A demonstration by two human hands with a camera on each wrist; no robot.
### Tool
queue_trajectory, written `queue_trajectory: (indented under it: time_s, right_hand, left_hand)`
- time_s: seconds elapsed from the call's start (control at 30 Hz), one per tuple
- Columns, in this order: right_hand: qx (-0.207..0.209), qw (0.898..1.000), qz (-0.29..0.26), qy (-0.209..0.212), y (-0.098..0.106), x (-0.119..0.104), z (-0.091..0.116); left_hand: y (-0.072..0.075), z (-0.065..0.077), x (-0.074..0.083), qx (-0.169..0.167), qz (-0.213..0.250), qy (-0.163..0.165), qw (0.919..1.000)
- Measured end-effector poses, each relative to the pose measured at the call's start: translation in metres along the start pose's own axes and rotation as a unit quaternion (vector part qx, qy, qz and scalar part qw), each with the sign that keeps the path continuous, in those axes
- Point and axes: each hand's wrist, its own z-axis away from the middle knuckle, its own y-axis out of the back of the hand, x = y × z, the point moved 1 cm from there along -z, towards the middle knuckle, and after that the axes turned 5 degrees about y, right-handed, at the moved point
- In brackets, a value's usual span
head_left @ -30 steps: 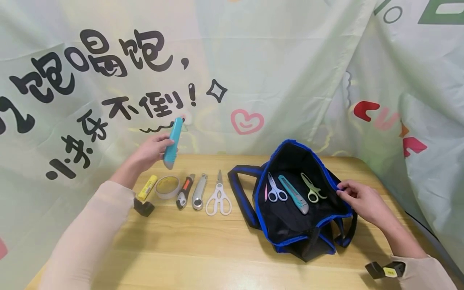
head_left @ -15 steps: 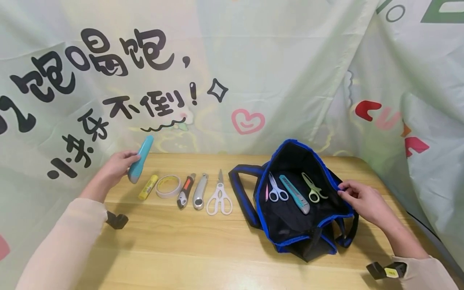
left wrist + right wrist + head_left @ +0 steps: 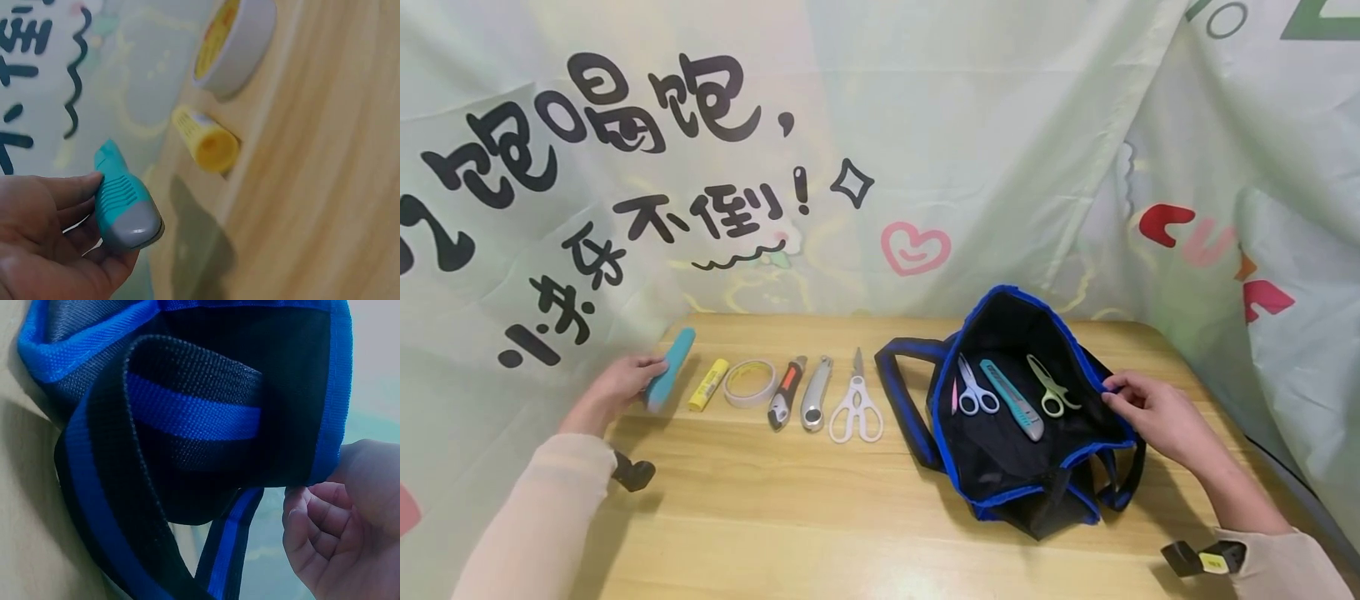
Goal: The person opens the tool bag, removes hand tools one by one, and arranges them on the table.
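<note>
My left hand [image 3: 613, 387] pinches a teal utility knife [image 3: 673, 363] with a grey end, at the left edge of the table. In the left wrist view the knife [image 3: 119, 190] is above the tabletop, beside a yellow glue stick [image 3: 209, 144]. On the right, my right hand [image 3: 1153, 417] pinches the blue-edged rim of a black bag [image 3: 1000, 458] that lies with its mouth facing me. Inside the bag are scissors [image 3: 976, 392], another teal utility knife [image 3: 1013, 402], green scissors [image 3: 1049, 392] and a thin pink item [image 3: 955, 395].
Lined up right of the glue stick are a tape roll [image 3: 750, 402], a black-and-orange utility knife [image 3: 786, 393], a silver utility knife [image 3: 816, 395] and white scissors [image 3: 856, 412]. A bag strap [image 3: 901, 392] loops out to the left. A printed cloth [image 3: 1000, 167] hangs behind the table.
My left hand has carried the teal utility knife left and down, from above the tape roll to just left of the glue stick. The right hand keeps its grip on the bag's rim.
</note>
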Motion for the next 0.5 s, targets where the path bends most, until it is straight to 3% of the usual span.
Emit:
queue_trajectory:
  time_s: [0.27, 0.5]
  right_hand:
    - [0.005, 1.000, 0.001, 0.004, 0.001, 0.001, -0.001]
    - [0.004, 1.000, 0.000, 0.000, 0.001, -0.001, -0.001]
  left_hand:
    - [-0.009, -0.008, -0.021, 0.028, -0.023, 0.046, 0.9983]
    - [-0.014, -0.012, -0.030, 0.042, -0.063, 0.055, 0.9956]
